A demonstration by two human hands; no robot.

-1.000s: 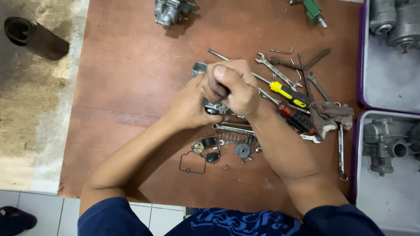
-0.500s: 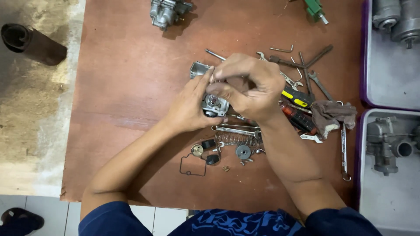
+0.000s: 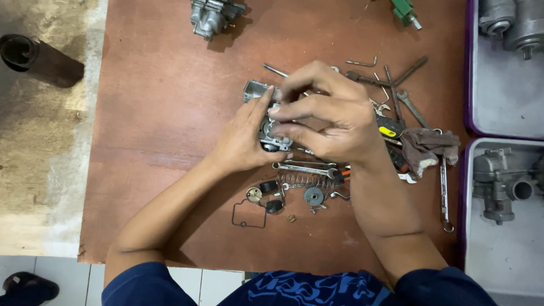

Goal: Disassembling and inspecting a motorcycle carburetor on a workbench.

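Note:
Over the middle of a brown wooden board (image 3: 158,113) both hands hold a small grey metal carburetor body (image 3: 272,133). My left hand (image 3: 245,139) cups it from the left, thumb against its side. My right hand (image 3: 328,116) covers it from above and the right, fingers bent over its top. Much of the part is hidden by the fingers. A silver metal bowl piece (image 3: 253,89) lies just behind the hands. Below them lie a wrench (image 3: 306,168), a coil spring (image 3: 306,180), a black gasket loop (image 3: 248,216) and small round parts (image 3: 313,196).
Wrenches, hex keys and screwdrivers (image 3: 391,85) and a brown rag (image 3: 430,147) lie right of the hands. Another carburetor (image 3: 212,16) sits at the board's far edge. Purple-rimmed trays (image 3: 466,85) on the right hold metal parts (image 3: 498,181). A dark cylinder (image 3: 37,59) lies on the floor, left.
My right hand's grip has shifted from a tight clasp over the part to fingers spread over its top. The part is now more exposed between the hands.

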